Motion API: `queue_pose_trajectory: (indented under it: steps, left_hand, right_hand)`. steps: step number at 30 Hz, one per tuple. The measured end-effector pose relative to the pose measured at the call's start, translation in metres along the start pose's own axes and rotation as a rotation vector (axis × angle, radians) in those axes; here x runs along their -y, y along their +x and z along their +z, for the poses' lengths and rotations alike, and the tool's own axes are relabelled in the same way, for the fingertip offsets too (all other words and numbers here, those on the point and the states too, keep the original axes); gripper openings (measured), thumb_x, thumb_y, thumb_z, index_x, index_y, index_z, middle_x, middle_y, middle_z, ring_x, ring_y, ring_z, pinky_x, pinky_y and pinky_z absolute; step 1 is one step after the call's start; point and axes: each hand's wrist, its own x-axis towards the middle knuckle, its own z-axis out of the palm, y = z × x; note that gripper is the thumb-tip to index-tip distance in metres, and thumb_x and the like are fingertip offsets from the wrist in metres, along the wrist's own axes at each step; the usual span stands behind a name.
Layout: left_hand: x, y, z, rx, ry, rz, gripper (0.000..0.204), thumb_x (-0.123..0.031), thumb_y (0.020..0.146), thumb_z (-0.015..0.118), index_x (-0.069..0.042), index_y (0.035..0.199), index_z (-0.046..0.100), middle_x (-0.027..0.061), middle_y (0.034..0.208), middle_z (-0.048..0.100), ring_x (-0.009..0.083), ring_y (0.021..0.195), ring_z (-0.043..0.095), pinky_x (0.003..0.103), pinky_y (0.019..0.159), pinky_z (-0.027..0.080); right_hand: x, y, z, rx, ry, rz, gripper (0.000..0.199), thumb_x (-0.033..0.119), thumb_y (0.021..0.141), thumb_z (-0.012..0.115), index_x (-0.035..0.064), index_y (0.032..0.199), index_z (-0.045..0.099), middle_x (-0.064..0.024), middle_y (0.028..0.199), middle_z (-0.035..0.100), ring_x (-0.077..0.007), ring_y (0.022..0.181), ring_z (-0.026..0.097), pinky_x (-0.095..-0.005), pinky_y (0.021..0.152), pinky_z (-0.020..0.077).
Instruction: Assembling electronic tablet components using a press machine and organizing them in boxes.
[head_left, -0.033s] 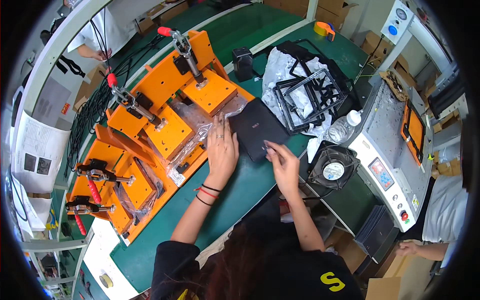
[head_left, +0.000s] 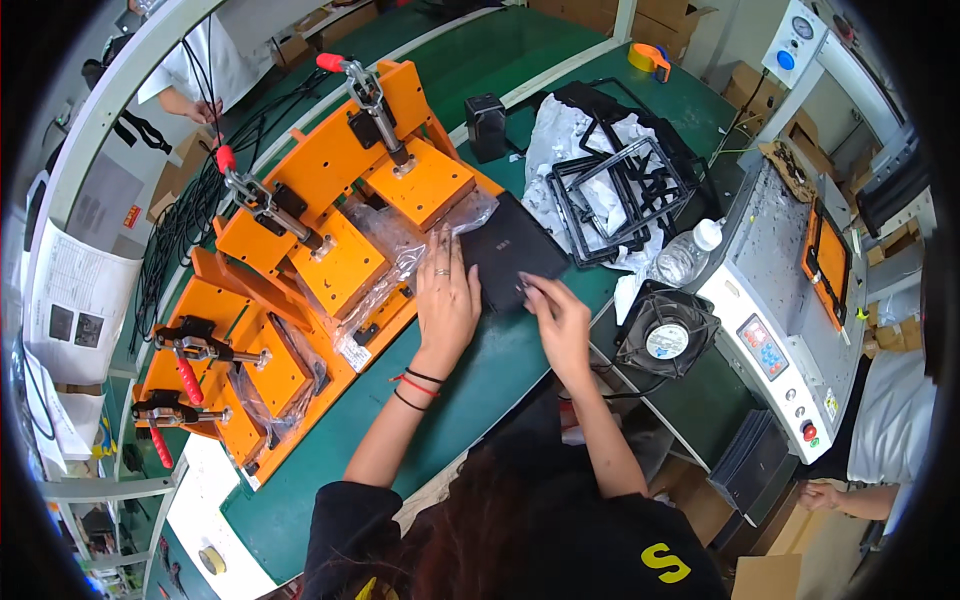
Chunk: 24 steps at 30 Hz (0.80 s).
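A flat black panel with a small pale mark lies on the green table beside the orange clamping fixture. My left hand is open, its fingers stretched out together along the panel's left edge. My right hand is closed in a pinch at the panel's near right side. Thumb and forefinger meet over the surface; anything between them is too small to make out. Clear plastic film covers part of the fixture next to my left fingertips.
Black frames lie piled on white cloth, with a clear bottle and a fan nearer. A machine with a display stands at the right. Red-handled clamps rise from the fixture. Other people's hands show at far left and right.
The black panel has shifted slightly left and away from me. My right hand has moved a little left and away with it; my left hand stays almost in place.
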Motion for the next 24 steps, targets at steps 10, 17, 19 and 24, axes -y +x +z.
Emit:
queue_pose_trajectory:
  steps: [10, 17, 19, 24]
  left_hand:
    - [0.008, 0.008, 0.003, 0.078, 0.003, 0.022, 0.048, -0.026, 0.088, 0.049, 0.010, 0.120, 0.047, 0.0234, 0.130, 0.044, 0.0373, 0.122, 0.040, 0.042, 0.102, 0.031]
    - [0.025, 0.013, 0.006, 0.144, -0.119, -0.049, 0.050, -0.029, 0.090, 0.046, 0.010, 0.122, 0.044, 0.0250, 0.126, 0.046, 0.0384, 0.111, 0.049, 0.039, 0.093, 0.041]
    - [0.028, 0.015, 0.008, 0.179, -0.178, -0.072, 0.050, -0.029, 0.091, 0.046, 0.009, 0.123, 0.043, 0.0252, 0.126, 0.046, 0.0383, 0.109, 0.051, 0.039, 0.092, 0.042]
    - [0.032, 0.019, 0.015, 0.186, -0.213, -0.019, 0.048, -0.029, 0.093, 0.043, 0.007, 0.125, 0.041, 0.0244, 0.127, 0.045, 0.0393, 0.108, 0.050, 0.041, 0.091, 0.042]
  right_hand:
    - [-0.050, 0.075, 0.086, 0.093, -0.083, -0.158, 0.021, 0.007, 0.085, 0.052, -0.0044, 0.100, 0.061, -0.0213, 0.086, 0.063, -0.0319, 0.080, 0.064, -0.0355, 0.069, 0.0483]
    - [-0.059, 0.087, 0.095, 0.046, -0.203, -0.250, 0.020, 0.009, 0.084, 0.056, -0.0032, 0.098, 0.063, -0.0220, 0.084, 0.064, -0.0320, 0.075, 0.064, -0.0354, 0.065, 0.0492]
    - [-0.060, 0.090, 0.095, 0.023, -0.257, -0.273, 0.020, 0.010, 0.084, 0.057, -0.0011, 0.099, 0.064, -0.0214, 0.083, 0.064, -0.0285, 0.073, 0.066, -0.0333, 0.063, 0.0494]
    - [-0.056, 0.097, 0.078, 0.111, -0.286, -0.184, 0.019, 0.011, 0.084, 0.057, 0.0007, 0.097, 0.066, -0.0215, 0.079, 0.063, -0.0316, 0.073, 0.064, -0.0356, 0.063, 0.0490]
